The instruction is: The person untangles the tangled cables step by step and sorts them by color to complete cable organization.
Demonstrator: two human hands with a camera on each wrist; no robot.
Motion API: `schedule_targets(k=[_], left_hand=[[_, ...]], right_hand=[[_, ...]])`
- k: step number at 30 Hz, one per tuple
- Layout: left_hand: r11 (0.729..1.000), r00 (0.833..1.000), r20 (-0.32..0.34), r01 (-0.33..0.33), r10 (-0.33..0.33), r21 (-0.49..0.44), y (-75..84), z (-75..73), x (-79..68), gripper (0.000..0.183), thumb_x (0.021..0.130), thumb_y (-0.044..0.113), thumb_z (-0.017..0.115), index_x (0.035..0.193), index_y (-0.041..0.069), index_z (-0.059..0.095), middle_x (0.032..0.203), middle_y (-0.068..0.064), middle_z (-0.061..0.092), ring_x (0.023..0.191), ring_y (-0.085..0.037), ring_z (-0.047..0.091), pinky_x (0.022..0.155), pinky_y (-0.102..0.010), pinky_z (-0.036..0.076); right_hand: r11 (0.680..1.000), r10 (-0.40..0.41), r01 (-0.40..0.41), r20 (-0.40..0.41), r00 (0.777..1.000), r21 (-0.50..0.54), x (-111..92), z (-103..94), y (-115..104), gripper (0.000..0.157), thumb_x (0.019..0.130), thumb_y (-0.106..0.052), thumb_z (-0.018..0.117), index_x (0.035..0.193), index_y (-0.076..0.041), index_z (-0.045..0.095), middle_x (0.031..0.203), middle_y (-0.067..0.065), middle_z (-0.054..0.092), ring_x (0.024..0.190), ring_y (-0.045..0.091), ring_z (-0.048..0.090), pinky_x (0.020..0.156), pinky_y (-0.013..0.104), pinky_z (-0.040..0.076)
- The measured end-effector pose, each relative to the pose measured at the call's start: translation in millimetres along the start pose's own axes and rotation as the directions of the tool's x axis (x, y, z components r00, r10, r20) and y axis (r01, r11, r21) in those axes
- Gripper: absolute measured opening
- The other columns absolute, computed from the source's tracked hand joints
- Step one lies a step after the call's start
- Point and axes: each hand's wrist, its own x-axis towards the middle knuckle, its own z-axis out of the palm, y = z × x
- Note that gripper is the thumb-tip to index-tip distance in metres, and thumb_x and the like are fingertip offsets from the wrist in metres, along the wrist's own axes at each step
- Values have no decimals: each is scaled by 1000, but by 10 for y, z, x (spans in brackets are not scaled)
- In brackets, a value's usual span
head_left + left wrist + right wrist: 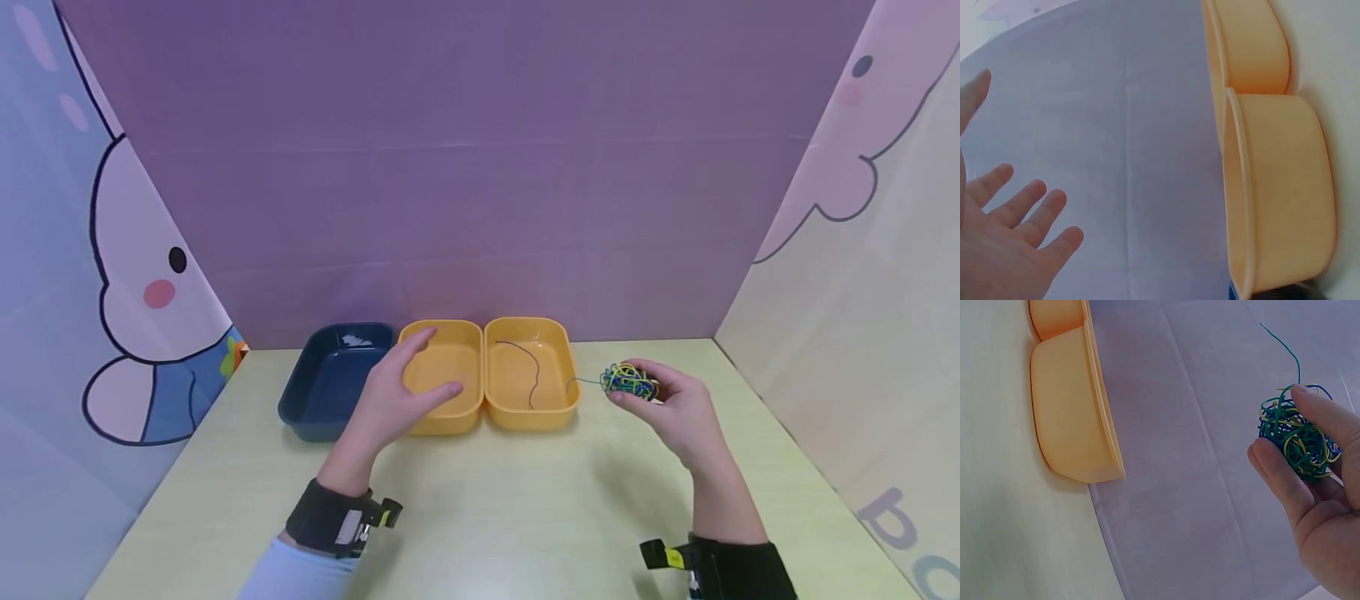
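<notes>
My right hand pinches a tangled ball of thin green, blue and yellow wire between thumb and fingers. One loose green end sticks out of the ball toward the right yellow bin. Inside that right yellow bin lies a single dark strand. My left hand hovers above the middle yellow bin and the blue bin's edge, its fingers spread and holding nothing. In the left wrist view its palm shows, thumb apart from the fingers.
A dark blue bin stands at the left of the two yellow ones, all in a row on the pale table. Behind them rises a purple backdrop. Printed cartoon panels close in the sides.
</notes>
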Motion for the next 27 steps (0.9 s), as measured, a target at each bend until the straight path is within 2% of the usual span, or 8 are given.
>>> schedule_targets(k=[3,6,12,18,27], left_hand=[[998,998,-58,-7,3,-70,-44,-48,-102,78,79,50,75,144,25,40,140,1,47,124,-16,42,100,-52,38],[991,997,-74,-31,22,-129,-57,-62,-142,77,81,43,75,145,23,38,142,4,44,125,-13,40,104,-49,35],[987,997,-61,-49,40,-156,-14,-24,-143,75,81,43,75,145,28,39,142,11,43,124,-8,40,104,-48,35],[980,998,-48,-59,50,-188,47,64,-144,74,81,43,75,144,27,40,141,12,43,123,-9,41,103,-47,36],[965,995,-2,-99,101,-243,180,236,-124,75,81,41,75,145,24,39,141,10,43,123,-11,42,104,-44,36]], right_hand=[[1000,-12,12,8,1000,14,-5,5,-10,46,78,-26,81,120,-16,64,108,8,63,89,22,60,65,24,55],[1000,-17,17,15,1000,15,-9,17,-25,46,78,-26,81,119,-17,64,108,7,63,89,21,60,65,25,55],[1000,-10,10,17,1000,-1,-22,14,-55,46,78,-26,81,120,-18,64,109,6,62,90,21,59,66,24,55],[1000,-22,22,29,999,2,-26,12,-75,45,78,-26,81,119,-18,64,107,6,63,88,21,60,65,25,56],[999,-30,27,63,998,34,-39,96,-114,44,76,-26,82,117,-19,65,106,5,64,87,20,61,65,27,56]])
